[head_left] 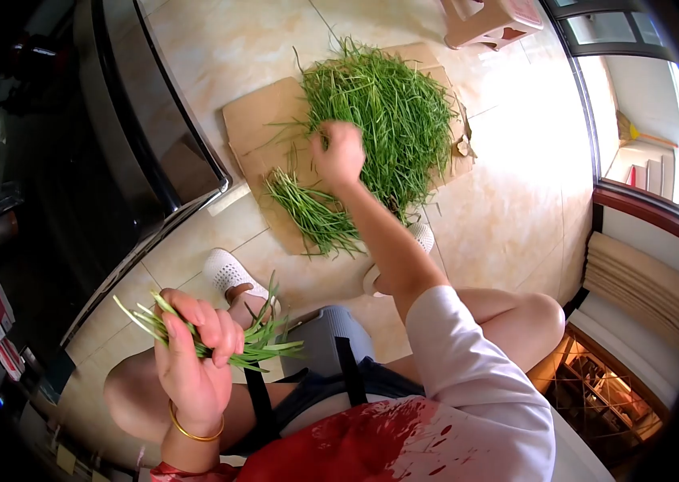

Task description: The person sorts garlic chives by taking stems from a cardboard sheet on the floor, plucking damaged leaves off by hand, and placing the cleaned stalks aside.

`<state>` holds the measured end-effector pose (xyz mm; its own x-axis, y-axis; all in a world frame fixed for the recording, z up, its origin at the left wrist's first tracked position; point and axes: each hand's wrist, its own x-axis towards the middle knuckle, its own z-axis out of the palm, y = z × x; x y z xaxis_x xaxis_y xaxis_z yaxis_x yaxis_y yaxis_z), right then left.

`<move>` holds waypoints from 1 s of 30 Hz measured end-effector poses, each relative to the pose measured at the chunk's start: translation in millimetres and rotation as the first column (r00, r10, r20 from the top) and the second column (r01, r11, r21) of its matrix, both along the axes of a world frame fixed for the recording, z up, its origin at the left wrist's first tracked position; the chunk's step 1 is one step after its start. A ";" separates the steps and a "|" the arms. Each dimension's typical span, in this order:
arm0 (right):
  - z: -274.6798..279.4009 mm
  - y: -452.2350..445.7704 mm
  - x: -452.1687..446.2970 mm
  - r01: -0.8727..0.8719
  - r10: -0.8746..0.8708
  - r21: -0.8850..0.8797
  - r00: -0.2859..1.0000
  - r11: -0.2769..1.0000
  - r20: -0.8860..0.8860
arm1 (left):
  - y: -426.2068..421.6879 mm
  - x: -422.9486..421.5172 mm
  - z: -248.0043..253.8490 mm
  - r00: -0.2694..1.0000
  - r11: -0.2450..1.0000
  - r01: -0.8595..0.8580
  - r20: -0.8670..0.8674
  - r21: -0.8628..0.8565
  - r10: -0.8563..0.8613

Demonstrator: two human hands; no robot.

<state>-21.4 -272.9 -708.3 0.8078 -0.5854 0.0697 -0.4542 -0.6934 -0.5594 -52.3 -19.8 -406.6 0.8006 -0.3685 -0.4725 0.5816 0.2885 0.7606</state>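
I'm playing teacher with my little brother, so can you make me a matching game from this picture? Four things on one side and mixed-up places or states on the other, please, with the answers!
Things:
1. Big tangled heap of long, thin green stalks
2. Person's bare left hand
3. Thin, round, gold-coloured bangle
4. Pink plastic stool

Places or states:
A. Worn around a wrist
B. Standing on the cream tiled floor
C. Lying on a flat, brown cardboard sheet
D. Gripping a small bunch of green stalks

Right pairs: 1-C, 2-D, 3-A, 4-B
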 end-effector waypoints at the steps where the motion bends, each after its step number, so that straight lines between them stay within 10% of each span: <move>1: -9.6 -25.9 13.4 0.098 -0.100 -0.048 0.994 0.994 -0.040 | 1.3 0.1 -0.2 1.000 1.000 0.000 -0.004 0.004 0.000; 3: -20.5 -52.7 28.8 0.201 -0.208 -0.104 0.976 0.974 -0.067 | -1.5 0.3 -2.1 0.999 0.999 0.033 -0.007 0.000 -0.033; 6: -12.4 -54.7 36.9 0.129 -0.049 0.064 0.719 0.990 -0.693 | -12.0 -0.8 0.1 0.998 0.998 0.066 0.008 -0.003 -0.066; 12: -30.2 9.6 4.7 -0.265 0.298 0.138 0.815 0.954 -0.497 | -22.1 0.4 0.1 0.998 0.998 0.058 0.013 0.012 -0.058; 17: -21.0 -48.9 8.8 0.063 0.023 0.189 0.906 0.980 -0.423 | -26.4 -1.8 -4.0 0.996 0.995 0.088 -0.018 0.038 -0.088; 22: -25.0 -103.2 4.7 0.278 -0.298 -0.115 0.927 0.954 -0.229 | -30.7 -1.2 -6.4 0.996 0.996 0.083 -0.029 0.025 -0.082; 25: -12.4 -90.6 17.3 0.304 -0.198 0.076 0.770 0.950 -0.607 | -32.8 -1.5 -7.2 0.994 0.994 0.102 -0.037 0.027 -0.101; 30: -19.6 -22.7 14.4 -0.110 0.114 0.046 0.772 0.993 -0.625 | -35.4 -3.1 -6.6 0.994 0.994 0.102 -0.042 0.038 -0.101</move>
<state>-7.0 -295.7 -727.9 0.7316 -0.4868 -0.4773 -0.6249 -0.7588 -0.1839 -55.3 -55.2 -413.2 0.7403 -0.4272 -0.5191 0.6364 0.1963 0.7460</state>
